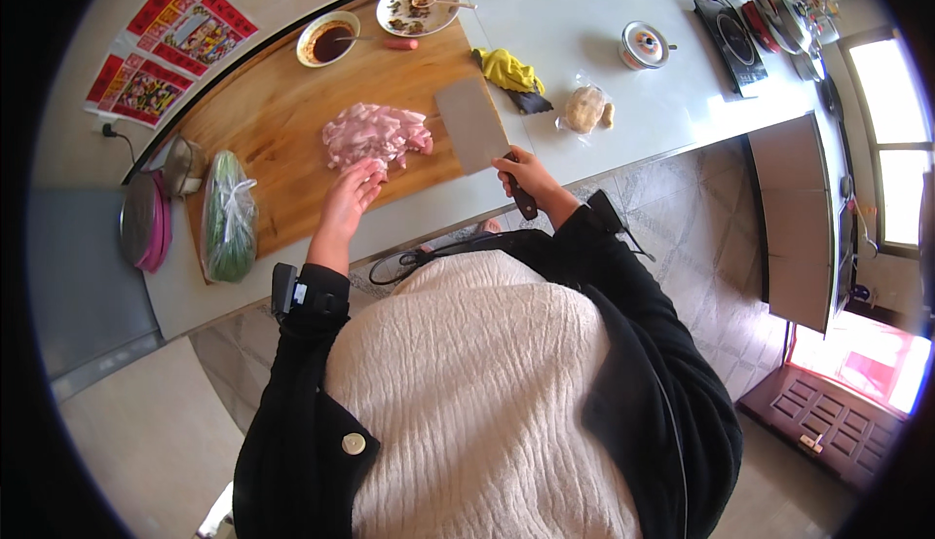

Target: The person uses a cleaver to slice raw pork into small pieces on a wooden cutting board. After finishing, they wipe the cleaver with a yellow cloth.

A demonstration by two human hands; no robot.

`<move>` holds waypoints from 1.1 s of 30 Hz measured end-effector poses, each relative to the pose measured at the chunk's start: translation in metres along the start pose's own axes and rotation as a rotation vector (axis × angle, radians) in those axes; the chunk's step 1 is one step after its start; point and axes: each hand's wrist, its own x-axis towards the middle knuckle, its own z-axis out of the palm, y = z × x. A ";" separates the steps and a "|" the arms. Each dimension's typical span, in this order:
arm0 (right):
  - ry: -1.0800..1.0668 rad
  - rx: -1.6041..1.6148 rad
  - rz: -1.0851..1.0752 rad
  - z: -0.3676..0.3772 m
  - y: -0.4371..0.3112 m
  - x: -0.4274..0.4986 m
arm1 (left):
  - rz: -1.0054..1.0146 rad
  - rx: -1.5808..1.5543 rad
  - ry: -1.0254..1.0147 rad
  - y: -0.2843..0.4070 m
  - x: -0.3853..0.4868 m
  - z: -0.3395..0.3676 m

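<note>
My right hand (527,174) grips the dark handle of a broad cleaver (473,124), its blade over the right edge of a wooden cutting board (285,112). On the board lies a heap of cut raw meat (374,132). The fingertips of my left hand (352,192) are at the near edge of that heap, fingers extended; whether they touch the meat is hard to tell. Nothing shows in the left hand.
A bowl of dark sauce (327,39) and a plate of food scraps (416,7) stand at the board's far side. Bagged green vegetables (229,221) lie left. Right are a yellow cloth (509,71), a bagged food item (584,109), a lidded pot (644,46) and a cooktop (733,41).
</note>
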 end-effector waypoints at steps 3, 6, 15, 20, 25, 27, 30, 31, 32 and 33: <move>0.081 -0.033 -0.101 -0.007 -0.004 -0.027 | 0.125 0.180 -0.012 0.004 0.025 0.035; 0.234 -0.014 -0.167 -0.019 -0.005 -0.065 | 0.207 0.442 -0.207 0.000 0.076 0.085; 0.585 0.212 -0.195 -0.059 -0.003 -0.126 | 1.082 1.280 0.232 -0.072 0.205 0.297; 0.570 0.261 -0.182 -0.081 -0.015 -0.113 | 1.066 1.639 0.214 -0.093 0.241 0.296; 0.469 0.298 -0.171 -0.088 -0.028 -0.090 | 0.618 0.882 0.107 -0.059 0.229 0.270; 0.460 0.254 -0.163 -0.087 -0.034 -0.080 | 0.254 -0.050 0.022 -0.043 0.193 0.255; 0.398 0.191 -0.131 -0.077 -0.049 -0.069 | 0.357 -0.139 -0.087 -0.031 0.115 0.229; 0.367 0.167 -0.134 -0.071 -0.055 -0.066 | 0.347 -0.332 -0.171 -0.030 0.092 0.226; 0.331 0.152 -0.122 -0.062 -0.060 -0.062 | 0.486 -0.281 -0.256 -0.030 0.072 0.224; 0.306 0.139 -0.112 -0.054 -0.065 -0.062 | 0.617 -0.039 -0.311 -0.028 0.056 0.224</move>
